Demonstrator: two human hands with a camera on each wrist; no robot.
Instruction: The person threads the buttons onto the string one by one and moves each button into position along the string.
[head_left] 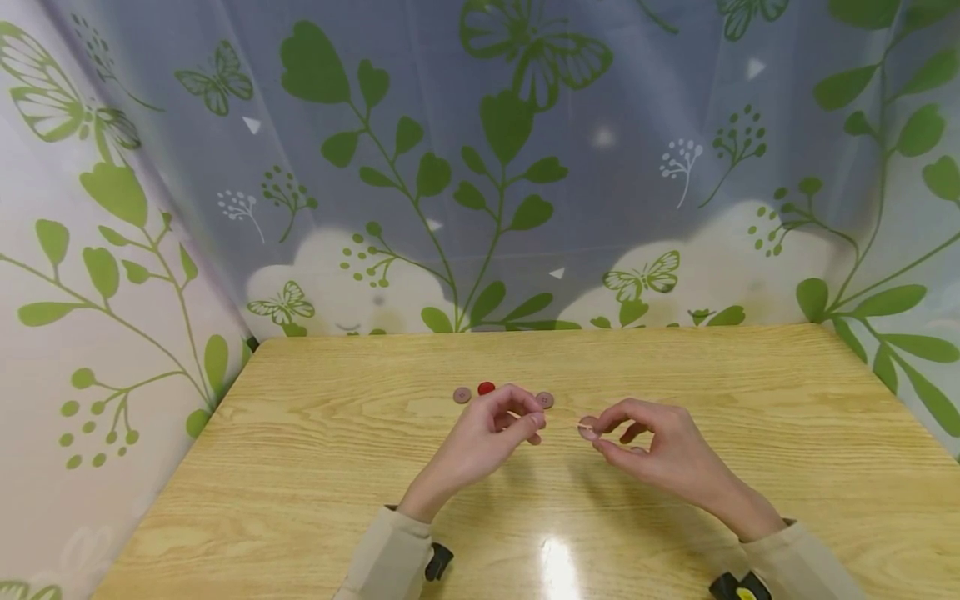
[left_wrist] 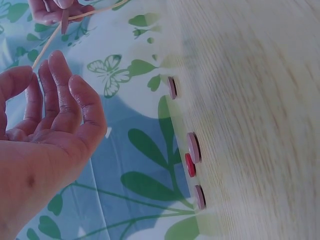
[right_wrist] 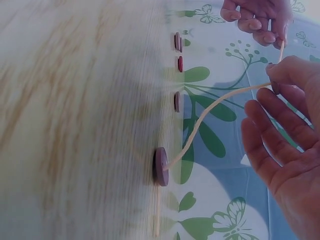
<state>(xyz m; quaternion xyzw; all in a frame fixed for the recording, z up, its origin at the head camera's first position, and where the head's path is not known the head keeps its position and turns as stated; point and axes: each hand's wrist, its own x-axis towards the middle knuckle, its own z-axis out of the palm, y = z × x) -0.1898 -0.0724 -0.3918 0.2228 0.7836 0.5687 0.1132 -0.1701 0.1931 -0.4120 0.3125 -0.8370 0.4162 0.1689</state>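
Note:
My left hand point(head_left: 487, 437) pinches the end of a thin pale cord point(left_wrist: 46, 47) between thumb and forefinger. A short way to its right, my right hand point(head_left: 667, 450) holds a round brown button point(head_left: 587, 427) edge-on between thumb and forefinger, above the table. The cord passes through this button, with a taut stretch running to the left hand. From its other side the cord point(right_wrist: 200, 120) sags down to a second brown button point(right_wrist: 161, 166) at the tabletop, which it also threads. Past that button, a cord tail point(right_wrist: 158, 212) extends along the table.
Beyond the left hand, loose brown buttons point(head_left: 462, 395) and a red button point(head_left: 487, 387) lie on the wooden table point(head_left: 337, 433). Another brown button point(head_left: 545, 401) lies just past the left fingertips. A leaf-and-butterfly curtain point(head_left: 420, 208) hangs behind the table's far edge.

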